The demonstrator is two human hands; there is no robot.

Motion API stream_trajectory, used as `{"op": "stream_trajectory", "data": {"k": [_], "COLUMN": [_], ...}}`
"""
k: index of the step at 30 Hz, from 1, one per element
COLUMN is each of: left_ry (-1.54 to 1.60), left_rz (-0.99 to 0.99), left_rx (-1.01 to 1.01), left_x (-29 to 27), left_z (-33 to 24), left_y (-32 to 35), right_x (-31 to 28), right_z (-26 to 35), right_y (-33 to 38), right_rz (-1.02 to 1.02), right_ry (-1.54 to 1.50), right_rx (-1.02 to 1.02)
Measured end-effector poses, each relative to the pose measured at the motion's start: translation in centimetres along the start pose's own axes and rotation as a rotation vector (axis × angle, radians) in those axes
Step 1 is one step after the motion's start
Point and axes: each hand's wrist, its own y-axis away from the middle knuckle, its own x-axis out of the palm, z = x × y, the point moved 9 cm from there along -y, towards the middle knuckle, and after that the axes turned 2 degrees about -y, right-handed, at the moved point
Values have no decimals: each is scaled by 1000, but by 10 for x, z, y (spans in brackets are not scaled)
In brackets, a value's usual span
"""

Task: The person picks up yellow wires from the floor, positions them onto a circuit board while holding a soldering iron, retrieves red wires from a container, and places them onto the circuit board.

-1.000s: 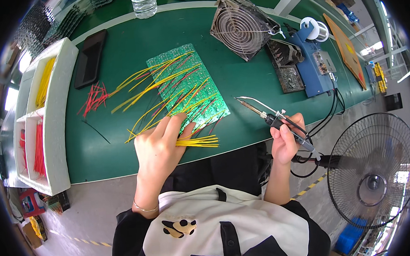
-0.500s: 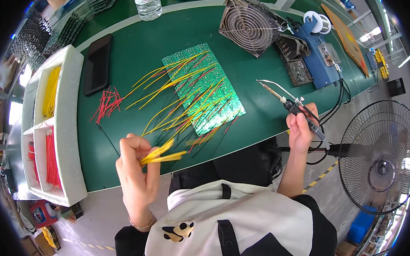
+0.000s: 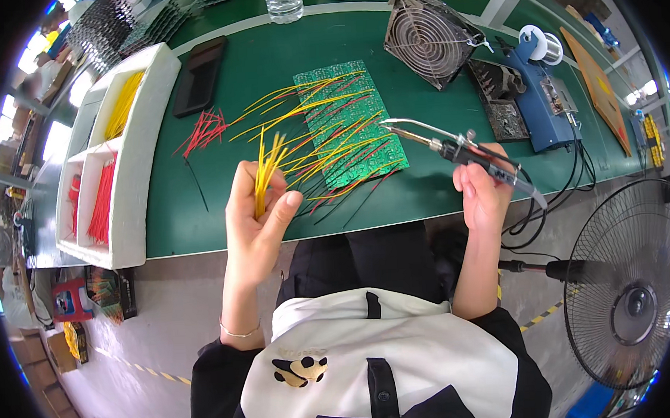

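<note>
My left hand (image 3: 257, 220) grips a bundle of yellow wires (image 3: 267, 171) between thumb and fingers, their ends pointing up. It is just left of a green circuit board (image 3: 372, 106), which has rows of yellow, red and black wires attached, trailing left. My right hand (image 3: 482, 191) is closed around a soldering iron (image 3: 456, 153) with a thin metal feed tube along it. The iron's tip points left, above the board's right part; whether it touches anything I cannot tell. Loose red wires (image 3: 206, 130) lie in a pile left of the board, near one black wire (image 3: 199, 186).
At the left stands a white foam box (image 3: 152, 135) with yellow and red wires in compartments. A flat black tray-like object (image 3: 200, 75) lies behind. Further right are a square fan (image 3: 429, 44), a blue soldering station (image 3: 543, 103) and a solder spool (image 3: 541, 44). A floor fan (image 3: 629, 293) stands nearby.
My left hand has turned the yellow bundle from lying sideways to upright and raised it nearer the board. My right hand has brought the iron's tip left over the board. The view has shifted.
</note>
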Motion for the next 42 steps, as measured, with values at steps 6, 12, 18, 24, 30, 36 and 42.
{"op": "stream_trajectory", "data": {"k": [6,12,18,24,30,36,42], "left_ry": [240,-70,-421,-456,-503,-464,-484], "left_rz": [29,-56,-30,-153,-172,-196,-179], "left_rx": [-16,29,168,187,209,171,185], "left_x": [7,7,18,11,6,1,2], "left_z": [9,6,2,5,5,14,9], "left_y": [-5,-12,-12,-5,0,0,1], "right_x": [9,23,26,29,31,33,35], "right_z": [-11,-4,-9,-6,-11,-10,-12], "right_y": [-2,-3,-1,7,11,11,10], "right_rz": [-108,-128,-107,-85,-69,-46,-35], "right_ry": [-66,41,104,111,206,253,273], "right_rx": [-47,-142,-124,-139,-137,-99,-78]}}
